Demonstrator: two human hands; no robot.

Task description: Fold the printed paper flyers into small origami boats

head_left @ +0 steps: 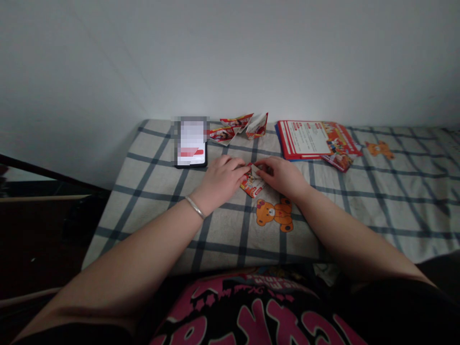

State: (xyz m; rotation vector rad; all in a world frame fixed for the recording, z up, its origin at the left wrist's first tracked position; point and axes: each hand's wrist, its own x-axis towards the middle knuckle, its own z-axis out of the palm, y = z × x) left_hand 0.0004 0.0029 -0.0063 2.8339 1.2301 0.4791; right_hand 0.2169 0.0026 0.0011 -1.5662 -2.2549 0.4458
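Observation:
A small piece of red and white printed paper (252,186), partly folded, lies on the checked tablecloth between my hands. My left hand (225,179) has its fingers over the paper's left edge. From the other side, my right hand (282,175) pinches the upper right part of the paper between thumb and fingers. Part of the sheet is hidden under the fingers. Just beyond the hands stand several folded red and white paper pieces (224,134).
A phone (191,143) with a lit, blurred screen lies left of the folded pieces. To the right is a stack of red printed sheets (305,139), with a smaller printed piece (338,161) at its front edge. The tablecloth (151,211) ends against a white wall (230,57).

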